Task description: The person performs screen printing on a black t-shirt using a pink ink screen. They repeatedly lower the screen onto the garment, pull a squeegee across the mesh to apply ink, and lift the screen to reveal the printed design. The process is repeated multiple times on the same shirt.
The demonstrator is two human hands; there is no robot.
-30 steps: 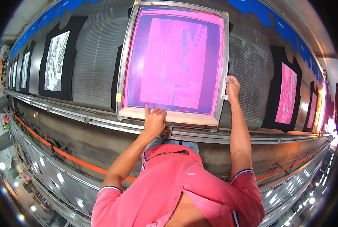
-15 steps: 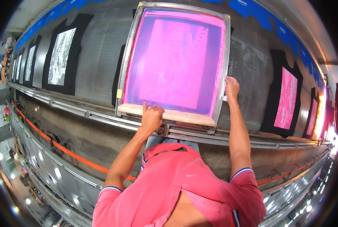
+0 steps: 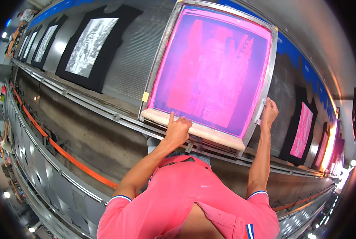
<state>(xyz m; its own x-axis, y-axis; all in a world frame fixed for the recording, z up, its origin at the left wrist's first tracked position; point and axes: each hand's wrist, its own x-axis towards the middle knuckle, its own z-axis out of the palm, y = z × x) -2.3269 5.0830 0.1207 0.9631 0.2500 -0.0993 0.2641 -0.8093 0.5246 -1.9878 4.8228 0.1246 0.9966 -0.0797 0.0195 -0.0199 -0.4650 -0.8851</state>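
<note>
A screen-printing frame [image 3: 270, 55] with metal sides lies over the long table in front of me. Its mesh [image 3: 215, 75] is purple, streaked with pink ink. Along the near edge lies a squeegee [image 3: 219, 134] with a pale wooden handle. My left hand [image 3: 178, 130] is closed over the left part of that handle, its index finger stretched forward. At the frame's right side, my right hand [image 3: 270, 111] pinches a small metal bracket [image 3: 260, 118] fixed to it. What lies beneath the screen is hidden.
Black shirts with white prints [image 3: 92, 46] lie along the table to the left. Another black shirt [image 3: 292, 137] with a pink print lies to the right, near a bright glow. A metal rail [image 3: 92, 107] runs along the table's near edge. Blue patches line the far edge.
My view has turned, so the frame sits farther right and more slanted in the picture. Black cloth beside its left edge no longer shows. Both hands keep their holds.
</note>
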